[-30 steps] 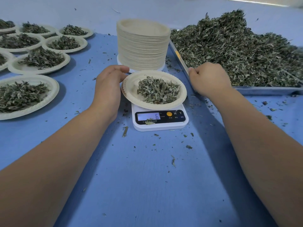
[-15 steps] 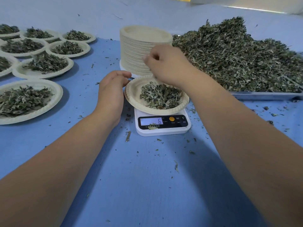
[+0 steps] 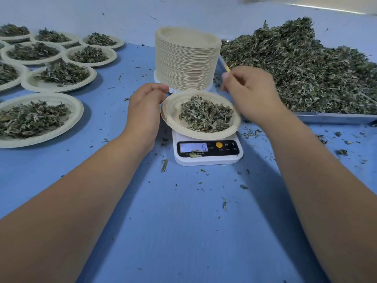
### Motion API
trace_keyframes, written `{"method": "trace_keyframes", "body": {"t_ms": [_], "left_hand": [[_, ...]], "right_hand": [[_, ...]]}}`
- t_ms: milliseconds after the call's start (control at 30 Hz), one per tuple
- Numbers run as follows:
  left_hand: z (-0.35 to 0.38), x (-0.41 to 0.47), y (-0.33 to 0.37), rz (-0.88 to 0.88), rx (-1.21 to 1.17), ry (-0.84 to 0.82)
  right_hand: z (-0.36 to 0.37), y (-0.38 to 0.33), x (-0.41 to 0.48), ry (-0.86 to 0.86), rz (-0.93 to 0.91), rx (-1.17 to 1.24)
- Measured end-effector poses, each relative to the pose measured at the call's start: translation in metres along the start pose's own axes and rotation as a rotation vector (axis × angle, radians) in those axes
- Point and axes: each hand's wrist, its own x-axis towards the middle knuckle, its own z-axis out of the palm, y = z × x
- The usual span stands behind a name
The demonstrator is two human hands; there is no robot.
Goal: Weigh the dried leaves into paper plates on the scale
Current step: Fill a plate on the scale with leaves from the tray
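**Item: paper plate [image 3: 173, 111] on scale [image 3: 208, 159].** It holds a small heap of dried leaves [image 3: 206, 116] and sits on the scale platform at desk centre. The display [image 3: 193, 148] reads 6, the same figure as half a second ago.

**Left hand [image 3: 143, 111].** Its fingers are curled at the plate's left rim and touch it. The grip looks like a light steadying hold, and its position is unchanged.

**Right hand [image 3: 251, 92].**
- Change: half a second ago it hung over the plate's far side. It now sits back to the right, over the plate's right edge and near the tray.
- Grip: the fingers are curled and blurred, so I cannot tell whether they hold any leaves.
- Meaning for the task: judging by the steady reading, this looks like a trimming pass, a pinch added or taken off. The portion seems close to settled.

**Stack of empty plates [image 3: 186, 62].** It stands just behind the scale.

**Metal tray [image 3: 334, 118].** It lies to the right and is piled high with loose leaves [image 3: 306, 68].

**Filled plates [image 3: 78, 111].** Several lie to the left, close together, and each carries its own portion.

**Desk [image 3: 183, 221].** It is covered in blue and strewn with leaf crumbs and a few stems, thickest around the scale.

**Room.** A pale grey surface [image 3: 183, 11] lies beyond the desk, and little else of the room shows.
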Motion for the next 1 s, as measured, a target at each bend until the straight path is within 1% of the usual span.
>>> {"method": "trace_keyframes", "body": {"t_ms": [67,100,200,267,367,467,533,567,600,667,733,900,1000], "left_hand": [[0.000,0.000,0.000,0.003,0.006,-0.004],[0.000,0.000,0.000,0.007,0.009,-0.007],[0.000,0.000,-0.001,0.020,0.020,-0.017],[0.000,0.000,-0.001,0.026,0.016,-0.023],[0.001,0.000,-0.001,0.029,0.019,-0.022],[0.001,0.000,0.001,0.024,0.013,-0.019],[0.002,-0.001,0.001,0.030,0.013,-0.020],[0.002,-0.001,0.001,0.033,0.017,-0.021],[0.002,-0.001,0.001,0.036,0.023,-0.023],[0.002,-0.001,0.001,0.036,0.031,-0.023],[0.002,0.001,0.001,0.032,0.030,-0.016],[0.003,0.002,-0.002,0.024,0.024,0.007],[0.003,0.003,-0.002,0.021,0.014,0.002]], "right_hand": [[-0.006,0.025,-0.002,0.042,0.071,-0.174],[-0.009,0.037,-0.003,0.014,0.120,-0.259],[-0.011,0.055,-0.007,-0.203,0.264,-0.550],[-0.010,0.055,-0.004,-0.293,0.333,-0.635],[-0.008,0.053,-0.001,-0.312,0.365,-0.644],[-0.010,0.058,0.002,-0.198,0.351,-0.580],[-0.015,0.061,0.008,-0.116,0.374,-0.520],[-0.018,0.062,0.012,-0.127,0.392,-0.516],[-0.020,0.064,0.017,-0.183,0.417,-0.542],[-0.022,0.065,0.026,-0.354,0.482,-0.610],[-0.022,0.064,0.030,-0.446,0.519,-0.608],[-0.018,0.066,0.032,-0.406,0.428,-0.608],[-0.020,0.063,0.030,-0.297,0.368,-0.560]]}}
